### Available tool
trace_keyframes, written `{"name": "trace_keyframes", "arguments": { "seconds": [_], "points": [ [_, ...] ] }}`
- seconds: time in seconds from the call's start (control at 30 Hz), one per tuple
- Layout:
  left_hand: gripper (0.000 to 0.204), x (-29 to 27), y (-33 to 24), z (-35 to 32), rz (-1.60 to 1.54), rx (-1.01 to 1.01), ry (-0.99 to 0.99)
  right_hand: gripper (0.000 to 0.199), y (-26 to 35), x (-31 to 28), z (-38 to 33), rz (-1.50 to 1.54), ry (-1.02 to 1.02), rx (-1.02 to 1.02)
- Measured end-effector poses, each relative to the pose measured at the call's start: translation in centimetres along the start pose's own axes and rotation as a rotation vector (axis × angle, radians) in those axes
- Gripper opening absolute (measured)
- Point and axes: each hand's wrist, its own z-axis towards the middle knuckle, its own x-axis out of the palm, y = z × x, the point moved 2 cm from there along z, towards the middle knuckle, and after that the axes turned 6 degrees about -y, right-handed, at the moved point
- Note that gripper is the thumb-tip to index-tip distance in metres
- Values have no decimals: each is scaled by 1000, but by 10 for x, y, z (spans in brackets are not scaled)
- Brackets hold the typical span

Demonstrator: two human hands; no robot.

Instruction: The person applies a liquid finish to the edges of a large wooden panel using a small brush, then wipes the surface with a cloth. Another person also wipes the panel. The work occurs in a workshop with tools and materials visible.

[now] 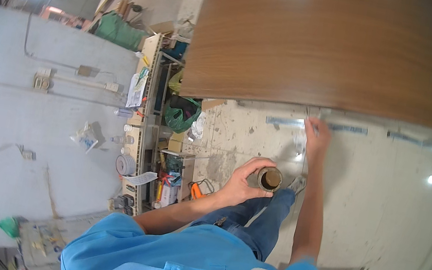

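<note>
Far L: shelf rack (138,138) along wall. Next R, dk. green bag (178,120) beside rack; orange tool (196,191) lower.

Centre: L hand (240,182) wraps firmly round jar (266,178), thumb one side, fingers other; mouth faces camera, brown matter inside. Jar is below panel's near edge in view, apart from it.

R of jar: metal strip (283,122), then R hand (317,137) raised at near edge of brown wood-grain panel (347,48). Fingertips drawn together; can't tell if sth. small is pinched betw. them, or if they touch edge.

Technique (judgement): keep jar level, close to work but clear of panel; light R fingertips, wrist steady, short controlled moves along edge; eyes on contact pt.; avoid drips on panel face. Main risk: tipping jar while attn. is on R hand.
</note>
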Motion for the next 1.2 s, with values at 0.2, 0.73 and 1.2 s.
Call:
{"name": "trace_keyframes", "arguments": {
  "seconds": [0.2,0.73,1.2],
  "points": [
    [75,-24,-23,13,10,105,-139,12,105,-63,-27,14,213,18],
    [68,-79,-95,19,219,480,-249,20,315,-75,-96,-520,314,-649],
    [70,-93,-75,-6,196,647,-96,19,325,-57,-154,-720,361,-589]
  ]
}}
